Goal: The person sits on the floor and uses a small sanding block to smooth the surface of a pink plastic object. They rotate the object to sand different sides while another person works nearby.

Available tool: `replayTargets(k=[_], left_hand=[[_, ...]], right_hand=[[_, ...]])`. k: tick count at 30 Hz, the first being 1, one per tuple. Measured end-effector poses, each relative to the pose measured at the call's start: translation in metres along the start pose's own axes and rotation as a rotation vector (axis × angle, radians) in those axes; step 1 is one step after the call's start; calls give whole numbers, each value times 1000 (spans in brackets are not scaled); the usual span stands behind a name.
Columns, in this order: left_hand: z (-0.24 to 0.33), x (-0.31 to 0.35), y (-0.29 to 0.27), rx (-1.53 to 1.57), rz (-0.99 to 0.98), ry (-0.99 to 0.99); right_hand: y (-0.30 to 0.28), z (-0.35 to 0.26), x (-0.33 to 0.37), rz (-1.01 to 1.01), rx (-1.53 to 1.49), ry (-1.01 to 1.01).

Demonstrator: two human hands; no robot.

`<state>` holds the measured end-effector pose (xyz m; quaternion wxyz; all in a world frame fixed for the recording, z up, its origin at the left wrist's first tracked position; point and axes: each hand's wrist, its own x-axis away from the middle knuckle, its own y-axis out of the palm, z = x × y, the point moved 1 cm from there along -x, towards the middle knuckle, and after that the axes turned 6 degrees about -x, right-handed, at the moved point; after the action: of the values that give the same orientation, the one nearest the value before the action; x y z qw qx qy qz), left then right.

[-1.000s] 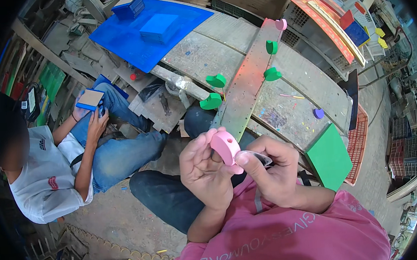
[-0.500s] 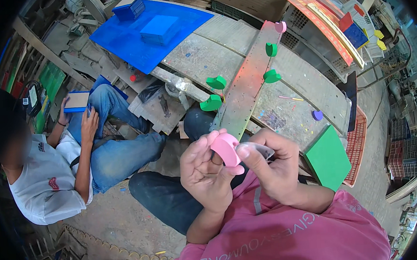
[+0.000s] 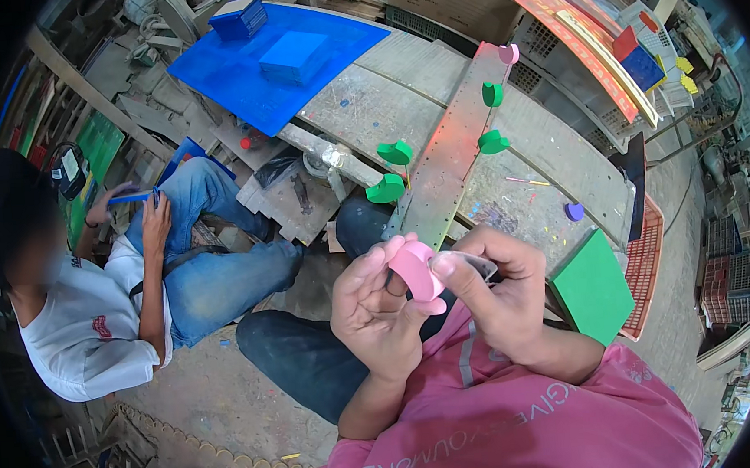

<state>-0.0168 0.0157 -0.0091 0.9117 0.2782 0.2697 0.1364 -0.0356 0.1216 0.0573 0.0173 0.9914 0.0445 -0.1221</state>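
Note:
My left hand point(image 3: 370, 314) is closed around a pink curved block point(image 3: 414, 271), gripping it between fingertips and thumb. Pinched in my right hand point(image 3: 508, 301) is a thin, greyish flat piece point(image 3: 479, 262), its edge up against the block's right side; its exact kind I cannot make out. Beyond my hands a long board with rows of small holes point(image 3: 446, 152) lies across the bench. Green curved pieces point(image 3: 385, 189) stick out along both its edges, and a smaller pink piece point(image 3: 509, 53) sits at its far end.
A purple piece point(image 3: 573, 211) and thin sticks lie on the wooden bench point(image 3: 526, 149). At right are a green panel point(image 3: 594, 288) and a red basket point(image 3: 647, 276). Blue blocks point(image 3: 295, 59) rest on a blue sheet point(image 3: 206, 63). A co-worker point(image 3: 94, 314) sits at left.
My hands keep the same grip, with the flat piece turned slightly against the pink block. The co-worker has tilted a blue-edged panel, and one hand has come up off it, blurred. The view has shifted slightly.

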Motion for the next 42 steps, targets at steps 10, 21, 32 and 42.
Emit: replayTargets(k=[10,21,32,42], left_hand=[[-2,-1,-3,21,85,-65],[1,-1,-2,128,61,-147],[19,-4,7,36,-86,-213],[25,-1,12,-1,-66,-285]], right_hand=[[2,-2,10,-71,50,35],[-22,-16,-6,-80,71,-25],[-30,-30,-30,-363,328,-168],[-29,-26,-23,-233,253,-99]])
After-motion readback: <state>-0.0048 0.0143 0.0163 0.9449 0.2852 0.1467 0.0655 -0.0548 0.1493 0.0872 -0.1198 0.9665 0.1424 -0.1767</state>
